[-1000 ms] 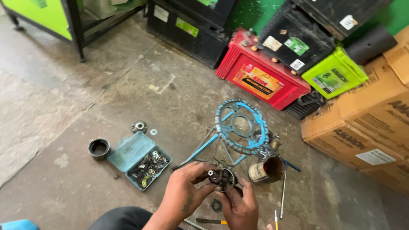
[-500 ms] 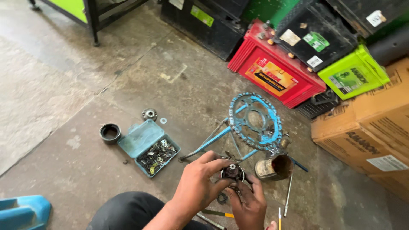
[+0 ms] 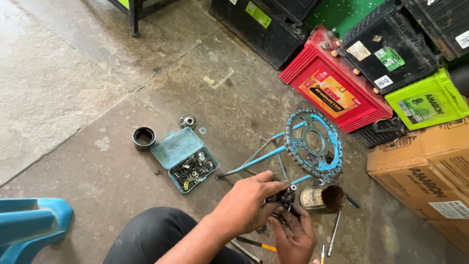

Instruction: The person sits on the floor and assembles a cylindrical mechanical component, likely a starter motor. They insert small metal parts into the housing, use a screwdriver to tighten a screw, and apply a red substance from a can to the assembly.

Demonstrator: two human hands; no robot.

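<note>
Both of my hands are closed around one small dark metal part (image 3: 285,198) with a little toothed gear at its top, held just above the concrete floor (image 3: 73,88) in the near middle of the scene. My left hand (image 3: 246,203) comes in from the near left and wraps over the part, fingers curled tight across it, while my right hand (image 3: 293,234) cups it from beneath with greasy fingers pressing upward, so the piece sits pinched between the two. Nearest of all, a screwdriver with a yellow band (image 3: 256,243) and a thin metal rod (image 3: 334,233) lie on the floor beside my wrists, and my knee in dark trousers (image 3: 156,237) fills the near edge. At the near left corner stands a blue plastic stool (image 3: 29,222). Just right of the part sits a rusty tin can (image 3: 322,198), lying open toward me. A bit farther left, an open teal parts box (image 3: 185,159) holds a heap of small washers and bits, with a black ring (image 3: 143,138) to its left and a small round bearing piece (image 3: 187,121) just beyond it. Beyond my hands rests a blue sprocket with chain (image 3: 313,143) on blue rods. Farther right are cardboard boxes (image 3: 420,171), and at the far side a red battery (image 3: 337,88), a green battery (image 3: 425,105) and black batteries (image 3: 391,46) stand together.
</note>
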